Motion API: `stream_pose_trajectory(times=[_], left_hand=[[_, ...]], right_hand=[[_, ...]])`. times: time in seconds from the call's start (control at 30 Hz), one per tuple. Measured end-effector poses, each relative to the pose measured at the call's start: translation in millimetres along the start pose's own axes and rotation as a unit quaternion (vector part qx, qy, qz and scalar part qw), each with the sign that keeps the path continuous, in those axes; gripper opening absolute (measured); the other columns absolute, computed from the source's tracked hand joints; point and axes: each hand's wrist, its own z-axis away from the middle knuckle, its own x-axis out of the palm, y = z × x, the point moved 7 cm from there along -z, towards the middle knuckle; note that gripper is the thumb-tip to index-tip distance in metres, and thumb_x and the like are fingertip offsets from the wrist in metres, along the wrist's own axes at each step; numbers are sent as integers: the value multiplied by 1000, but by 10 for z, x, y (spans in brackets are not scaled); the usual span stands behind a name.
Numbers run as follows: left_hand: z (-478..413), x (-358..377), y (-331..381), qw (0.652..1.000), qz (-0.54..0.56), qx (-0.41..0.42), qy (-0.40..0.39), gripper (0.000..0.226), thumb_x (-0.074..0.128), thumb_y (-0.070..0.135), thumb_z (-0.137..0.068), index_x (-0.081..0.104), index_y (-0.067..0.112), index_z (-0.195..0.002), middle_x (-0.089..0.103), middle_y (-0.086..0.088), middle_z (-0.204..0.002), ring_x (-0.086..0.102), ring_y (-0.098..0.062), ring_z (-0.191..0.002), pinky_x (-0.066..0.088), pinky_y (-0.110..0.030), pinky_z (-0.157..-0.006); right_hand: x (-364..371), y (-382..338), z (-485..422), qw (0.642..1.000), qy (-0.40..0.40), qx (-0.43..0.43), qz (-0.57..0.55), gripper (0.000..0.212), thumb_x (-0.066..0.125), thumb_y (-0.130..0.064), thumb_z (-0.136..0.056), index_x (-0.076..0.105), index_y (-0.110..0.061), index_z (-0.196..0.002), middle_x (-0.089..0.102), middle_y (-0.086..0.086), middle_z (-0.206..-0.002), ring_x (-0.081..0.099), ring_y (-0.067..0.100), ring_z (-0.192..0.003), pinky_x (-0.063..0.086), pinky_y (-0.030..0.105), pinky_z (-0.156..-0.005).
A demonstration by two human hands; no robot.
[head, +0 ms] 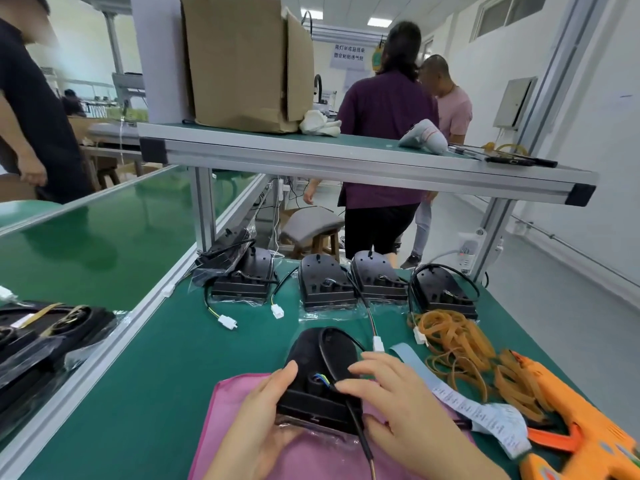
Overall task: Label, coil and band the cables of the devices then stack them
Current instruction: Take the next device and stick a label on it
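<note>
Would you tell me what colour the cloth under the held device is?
Pink; the cloth under the device shows best in head view.

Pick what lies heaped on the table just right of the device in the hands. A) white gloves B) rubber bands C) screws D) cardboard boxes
B: tan rubber bands lie heaped on the green table right of the held device, next to the label strip.
</note>
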Motion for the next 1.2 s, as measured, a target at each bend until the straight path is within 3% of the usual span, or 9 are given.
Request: stream_pose_trajectory(times=[0.2,0.33,0.47,0.53,0.67,0.8,0.93,1.13,1.2], left_hand=[[43,24,-105,996,57,-28,-56,53,67,27,-82,61,-9,-120,64,-30,-119,65,-40,-109,53,-49,-91],[26,-34,-62,998,-31,-26,-41,55,72,34,-76,64,0,-118,69,-23,-115,67,-35,-107,49,-51,-99],[-33,-95,-47,993,-111,-27,10,34,68,27,-86,66,9,-114,75,-16,-100,74,-29,-88,59,-37,-65],[-62,-128,-64,990,-131,-32,37,27,64,22,-91,63,12,-116,76,-14,-95,74,-27,-82,58,-33,-61],[-68,-123,-62,978,-195,-36,59,22,58,30,-96,60,23,-116,77,-2,-95,75,-20,-83,57,-29,-66],[-75,-101,139,891,-448,38,66,22,42,45,-100,57,29,-104,65,17,-103,59,2,-93,42,-25,-86],[-164,-129,288,751,-651,48,93,37,37,59,-95,53,25,-95,62,7,-97,58,-13,-95,43,-29,-84],[-171,-45,459,622,-767,55,146,46,36,69,-89,53,27,-96,60,6,-106,59,-17,-103,43,-31,-84],[-153,12,506,618,-767,91,147,37,44,62,-91,51,28,-103,49,7,-109,56,-16,-107,42,-31,-80]], right_hand=[[91,-142,85,996,16,-86,-1,32,64,-20,-66,71,-38,-92,67,-12,-103,63,8,-104,49,19,-84],[175,-80,98,998,8,-46,-39,30,77,-18,-67,70,-32,-93,66,-12,-101,61,3,-93,45,13,-80],[379,156,114,963,-128,109,-210,45,53,-18,-83,52,-50,-115,54,-31,-114,49,-14,-109,38,6,-91],[385,338,23,939,-103,190,-268,43,50,-16,-88,51,-52,-111,56,-30,-112,51,-13,-107,41,9,-91],[515,879,-213,923,-137,357,-51,36,47,-35,-94,46,-24,-128,54,-5,-124,56,16,-109,45,31,-87],[774,1103,-325,883,-226,410,-28,28,49,-38,-88,49,-16,-105,61,3,-102,56,24,-92,41,32,-68],[686,1151,-490,898,-128,406,-113,23,52,-30,-89,60,-8,-88,63,7,-86,58,24,-81,47,33,-71],[432,1043,-482,867,9,397,-300,29,55,-29,-91,61,-3,-81,56,-3,-60,50,7,-48,45,27,-61],[375,1092,-396,872,21,411,-267,23,53,-27,-92,63,-6,-91,58,-2,-60,51,10,-49,45,30,-62]])
